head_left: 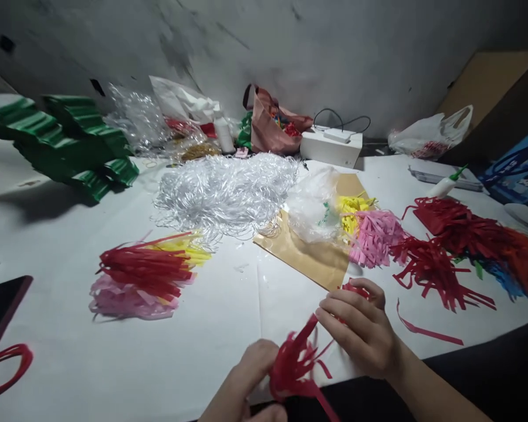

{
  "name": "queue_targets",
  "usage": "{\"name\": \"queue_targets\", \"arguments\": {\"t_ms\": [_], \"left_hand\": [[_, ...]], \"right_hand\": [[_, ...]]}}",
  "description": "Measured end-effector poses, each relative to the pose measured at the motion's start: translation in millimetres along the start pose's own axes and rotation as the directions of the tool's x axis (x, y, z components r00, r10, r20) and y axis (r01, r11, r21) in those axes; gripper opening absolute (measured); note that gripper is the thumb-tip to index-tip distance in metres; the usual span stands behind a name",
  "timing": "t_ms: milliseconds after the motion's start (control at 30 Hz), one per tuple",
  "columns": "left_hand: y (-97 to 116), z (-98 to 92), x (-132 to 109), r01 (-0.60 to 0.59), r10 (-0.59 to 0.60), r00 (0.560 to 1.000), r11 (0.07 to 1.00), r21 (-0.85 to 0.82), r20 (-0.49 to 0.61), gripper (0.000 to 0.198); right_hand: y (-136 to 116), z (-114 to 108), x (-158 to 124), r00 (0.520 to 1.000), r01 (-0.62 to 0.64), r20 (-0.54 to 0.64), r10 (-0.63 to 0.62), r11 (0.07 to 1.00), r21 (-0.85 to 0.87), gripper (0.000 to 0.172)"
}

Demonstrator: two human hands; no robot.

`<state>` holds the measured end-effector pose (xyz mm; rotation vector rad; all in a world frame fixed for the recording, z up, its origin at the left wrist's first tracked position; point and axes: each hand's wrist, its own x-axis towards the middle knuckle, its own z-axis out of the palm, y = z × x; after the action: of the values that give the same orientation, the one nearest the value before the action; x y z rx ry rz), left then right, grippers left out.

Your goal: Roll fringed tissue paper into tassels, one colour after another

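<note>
Strips of red [286, 366], bottom centre, fill the left hand [245, 378] — right hand [365, 331], lower right, clasps another red bunch [351, 288].

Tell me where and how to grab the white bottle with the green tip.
I'd take the bottle by its white body, from above: it leans over, its narrow green tip pointing up and right, and red paper strips crowd its near side. The right hand is nearer.
</note>
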<state>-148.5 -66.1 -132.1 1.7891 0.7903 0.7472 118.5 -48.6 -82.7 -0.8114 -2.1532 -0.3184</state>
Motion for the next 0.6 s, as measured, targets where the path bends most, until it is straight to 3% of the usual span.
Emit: {"name": "queue_targets", "arguments": {"t_ms": [100, 167, 200, 267, 333, 400, 500, 600], "left_hand": [[9.1, -19.9, 5.6, 0.088, -0.095, 0.988, 0.994, -0.058, -0.122, 0.041], [18.9, -32.3, 22.6, 0.146, -0.166, 0.963, 0.984, -0.106, -0.211, 0.034], [24.5, -35.8, 34.0, 0.164, -0.197, 0.960, 0.971, -0.173, -0.197, 0.033], [33.8, -35.3, 58.7, 0.215, -0.251, 0.967, 0.884, -0.415, -0.034, 0.030], [36.5, -25.8, 80.5, 0.291, -0.261, 0.954, 0.706, -0.646, 0.145, 0.032], [30.7, -12.8, 95.5, 0.324, -0.245, 0.945, 0.589, -0.741, 0.219, 0.037], [12.3, 0.4, 107.0, 0.334, -0.222, 0.942, 0.539, -0.774, 0.252, 0.046], [-3.1, -3.3, 117.1, 0.389, -0.201, 0.921, 0.532, -0.752, 0.334, 0.049]], "right_hand": [[10.1, -7.7, 28.8, 0.992, 0.123, 0.018, -0.123, 0.992, 0.013, 0.024], [13.3, -7.1, 43.8, 0.974, 0.221, 0.053, -0.222, 0.975, 0.015, 0.021], [14.3, -5.6, 49.5, 0.964, 0.261, 0.056, -0.261, 0.965, 0.014, 0.019], [16.5, -1.2, 56.4, 0.953, 0.300, 0.044, -0.299, 0.954, 0.003, 0.019], [21.1, 4.0, 57.9, 0.961, 0.276, 0.025, -0.276, 0.961, -0.019, 0.022], [29.9, 9.4, 55.1, 0.977, 0.214, -0.015, -0.214, 0.977, -0.023, 0.026], [49.3, 18.5, 48.0, 0.988, 0.081, -0.129, -0.080, 0.997, 0.000, 0.024], [68.8, 28.4, 41.8, 0.974, -0.026, -0.225, 0.033, 0.999, 0.033, 0.020]]}}
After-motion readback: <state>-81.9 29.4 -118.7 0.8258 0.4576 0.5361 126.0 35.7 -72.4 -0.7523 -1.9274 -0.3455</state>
